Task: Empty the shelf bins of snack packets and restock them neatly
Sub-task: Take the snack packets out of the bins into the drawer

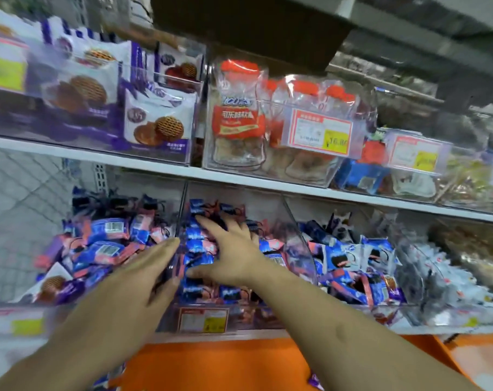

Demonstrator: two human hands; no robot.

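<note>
On the lower shelf, in the clear middle bin (pixel 299 244), the blue-and-pink snack packets (pixel 200 249) lie heaped in no order, and both hands are working there. The right hand (pixel 231 249) is spread flat on top of the heap, fingers straight and splayed toward 11 o'clock, thumb out at 9 o'clock; it presses on the packets and does not curl round any that I can see. The left hand (pixel 143 275) reaches in from 7 o'clock with its fingers straight, tips at the bin's left wall, just beside the heap; it looks open, holding nothing, though blur hides its thumb.

The relation that matters: the packets sit directly under the right palm and just to 3 o'clock of the left fingertips, so the right hand is the nearer and already in contact. The bin's long axis runs from the price tag (pixel 203 320) at its front lip back toward 12 o'clock, and the packets lie every which way across it.

My judgement is that the emptying has hardly begun, since this bin is still full. The neighbouring bin at 9 o'clock (pixel 98 249) holds similar packets, and at 3 o'clock another (pixel 366 258) holds blue-and-white ones. The upper shelf (pixel 160 167) carries larger biscuit bags.
</note>
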